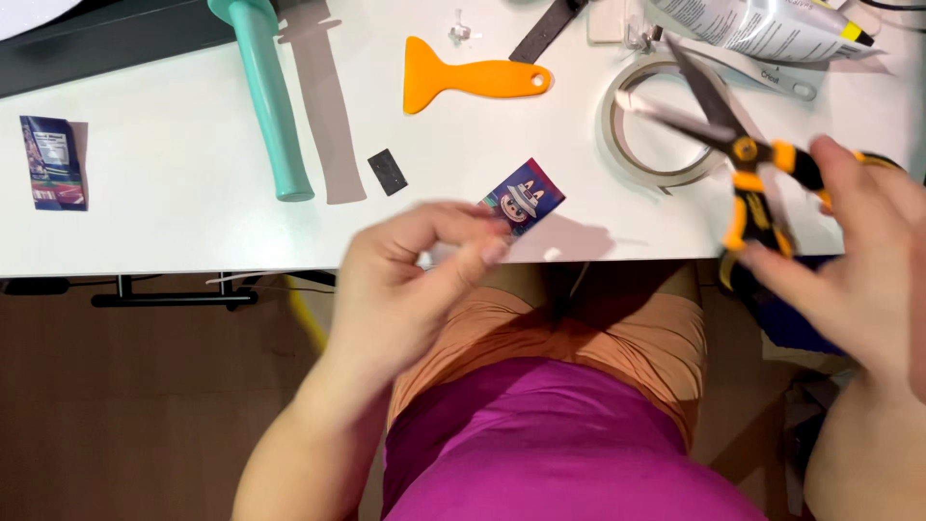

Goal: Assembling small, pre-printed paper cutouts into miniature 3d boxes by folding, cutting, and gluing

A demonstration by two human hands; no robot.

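The card (522, 198) is pinched in the left hand (415, 280) at the desk (174, 222) front edge. The scissors (743, 154), in the right hand (858, 270), are over the tape roll (627, 145). The scraper (463, 75) lies behind the card.

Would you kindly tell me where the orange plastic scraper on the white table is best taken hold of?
Probably by the narrow handle of the orange scraper, coming from the right, the end nearer the right hand: it lies flat, handle pointing right with a hanging hole, while the flared blade spreads left.
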